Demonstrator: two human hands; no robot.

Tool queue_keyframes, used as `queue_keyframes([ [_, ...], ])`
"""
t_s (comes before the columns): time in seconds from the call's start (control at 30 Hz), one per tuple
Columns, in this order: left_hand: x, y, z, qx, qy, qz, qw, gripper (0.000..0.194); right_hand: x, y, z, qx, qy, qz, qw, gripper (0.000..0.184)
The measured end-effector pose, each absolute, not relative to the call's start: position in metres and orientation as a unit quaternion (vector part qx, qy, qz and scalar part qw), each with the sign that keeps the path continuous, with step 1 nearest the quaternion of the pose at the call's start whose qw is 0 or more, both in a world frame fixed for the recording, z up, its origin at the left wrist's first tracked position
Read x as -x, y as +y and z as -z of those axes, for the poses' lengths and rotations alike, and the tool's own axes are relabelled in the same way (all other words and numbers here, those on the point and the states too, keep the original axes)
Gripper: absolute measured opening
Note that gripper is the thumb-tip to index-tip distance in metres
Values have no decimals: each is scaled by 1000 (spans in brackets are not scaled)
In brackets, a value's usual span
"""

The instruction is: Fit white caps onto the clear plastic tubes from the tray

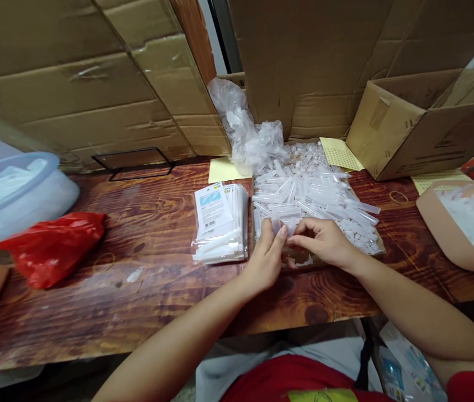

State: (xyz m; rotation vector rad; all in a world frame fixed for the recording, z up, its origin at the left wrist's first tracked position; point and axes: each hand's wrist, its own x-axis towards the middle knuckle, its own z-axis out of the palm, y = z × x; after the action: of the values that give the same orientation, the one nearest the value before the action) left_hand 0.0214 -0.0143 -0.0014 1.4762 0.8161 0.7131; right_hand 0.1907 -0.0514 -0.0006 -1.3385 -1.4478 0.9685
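My left hand (267, 258) pinches a small translucent plastic piece (277, 224) between thumb and fingers, just in front of a heap of clear plastic tubes (316, 187). Close beside it on the right, my right hand (325, 241) has its thumb and fingers bent together near the same piece. What lies between those right fingertips is too small to make out. The tubes are piled loosely on a flat cardboard tray (303, 261). To the left of my hands lies a stack of clear packets (220, 245) with a printed white-and-blue card (212, 207) on top.
On the left are a blue basin (63, 192) of white pieces and a red plastic bag (54, 245). A crumpled clear bag (257, 139) lies behind the heap. A cardboard box (400, 125) and a tan scoop-shaped container (440, 229) stand right. The wooden table's (157, 312) front edge is near me.
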Motion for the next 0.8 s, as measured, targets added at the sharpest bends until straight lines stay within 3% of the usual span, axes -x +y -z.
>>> queue_keyframes([
  [0.13,-18,-6,9,-677,361,-328,551,28,-202,-48,4,500,-743,-199,398,24],
  [0.23,-14,3,13,-672,382,-345,532,31,-214,-42,6,478,-821,-74,304,15],
  [0.37,-11,6,10,-710,396,-354,462,34,-213,-36,15,493,-855,-43,156,21],
  [0.5,-9,2,5,-755,409,-346,380,36,-209,-34,21,524,-842,-52,116,25],
  [0.6,-9,1,7,-749,415,-350,379,38,-212,-35,18,509,-834,-80,197,27],
  [0.8,-13,4,12,-666,408,-416,465,44,-208,-43,-4,494,-679,-211,500,12],
])
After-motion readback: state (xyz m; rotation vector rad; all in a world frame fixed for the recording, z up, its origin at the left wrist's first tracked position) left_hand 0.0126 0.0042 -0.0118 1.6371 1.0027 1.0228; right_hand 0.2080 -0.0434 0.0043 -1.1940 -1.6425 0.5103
